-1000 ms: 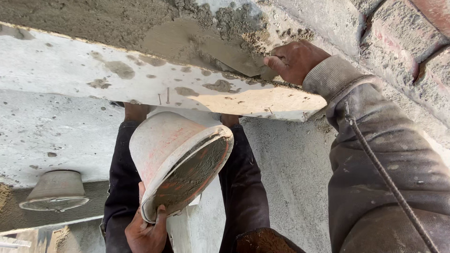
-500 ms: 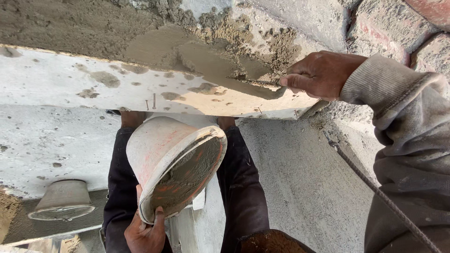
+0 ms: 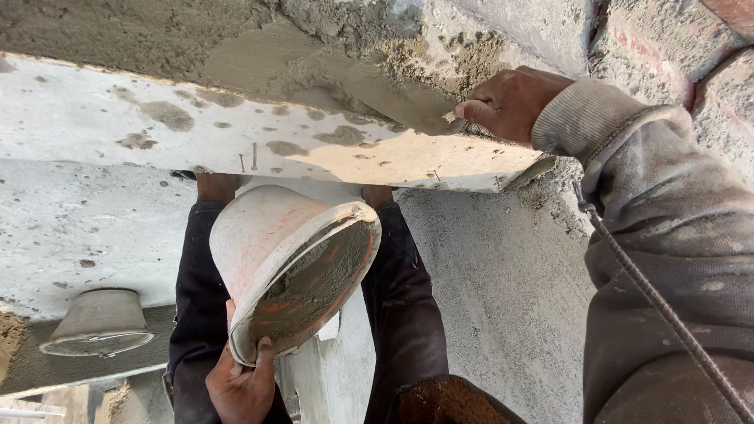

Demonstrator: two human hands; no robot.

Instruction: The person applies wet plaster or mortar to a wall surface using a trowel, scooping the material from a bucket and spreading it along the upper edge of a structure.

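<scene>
My right hand point(image 3: 514, 102) grips the handle of a trowel point(image 3: 393, 98), whose blade lies flat on wet grey mortar point(image 3: 259, 67) spread along the top of a ledge. A white, mortar-spattered board point(image 3: 236, 145) fronts that ledge. Lower down, my left hand point(image 3: 239, 385) holds the rim of a pale, pinkish bucket point(image 3: 267, 243). The bucket is tilted toward me, and a layer of grey mortar point(image 3: 314, 286) coats its inside. My legs in dark trousers point(image 3: 196, 314) show behind the bucket.
A brick wall point(image 3: 667, 47) with mortar joints rises at the right. A second grey bowl point(image 3: 98, 322) sits on the ground at lower left. A twisted cord point(image 3: 660, 306) hangs across my right sleeve. A rough plastered surface point(image 3: 503, 298) lies below the ledge.
My right hand has slid the trowel a little to the right along the mortar, and the view has shifted with it. The left hand keeps the bucket tilted in the same place.
</scene>
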